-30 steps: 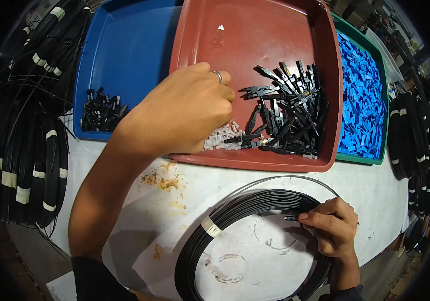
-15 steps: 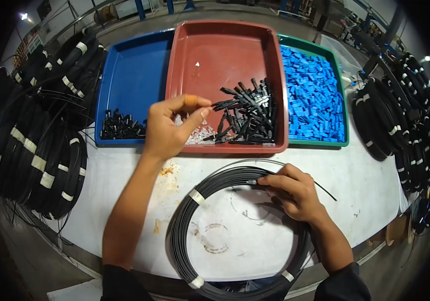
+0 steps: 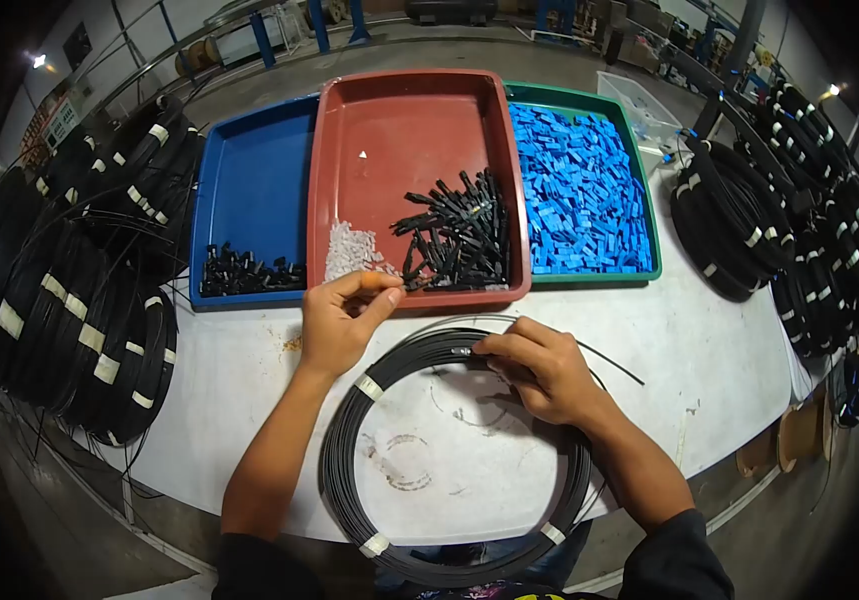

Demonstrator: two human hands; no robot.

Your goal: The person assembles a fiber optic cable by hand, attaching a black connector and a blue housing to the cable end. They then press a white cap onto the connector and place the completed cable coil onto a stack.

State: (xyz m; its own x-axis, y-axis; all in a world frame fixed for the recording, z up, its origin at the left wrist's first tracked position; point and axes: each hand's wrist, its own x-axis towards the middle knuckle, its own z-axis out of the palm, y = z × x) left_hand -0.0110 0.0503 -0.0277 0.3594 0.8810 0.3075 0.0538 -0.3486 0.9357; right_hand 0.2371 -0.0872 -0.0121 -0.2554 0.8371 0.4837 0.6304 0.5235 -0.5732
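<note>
A coil of black cable [image 3: 337,470], bound with white tape, lies at the front of the white table. My right hand [image 3: 546,372] is closed over the coil's upper edge, pinching a cable end with a small pale fitting [image 3: 461,351] showing at the fingertips. My left hand [image 3: 337,328] is in a pinch just in front of the red tray [image 3: 399,125]; whatever sits between thumb and forefinger is too small to make out. Nearest to it in that tray are small clear pieces [image 3: 349,250] and a heap of black connectors [image 3: 464,235].
A blue tray [image 3: 259,180] with small black parts [image 3: 239,272] stands left of the red one. On the right, a green tray [image 3: 639,140] holds blue clips [image 3: 579,200]. Taped cable coils are stacked at left [image 3: 59,310] and right [image 3: 729,220]. A loose cable end [image 3: 614,366] sticks out rightward.
My left hand has drawn back from the black connectors to the red tray's front rim, nearer the coil. My right hand keeps its pinch at the coil. The whole view has shifted slightly.
</note>
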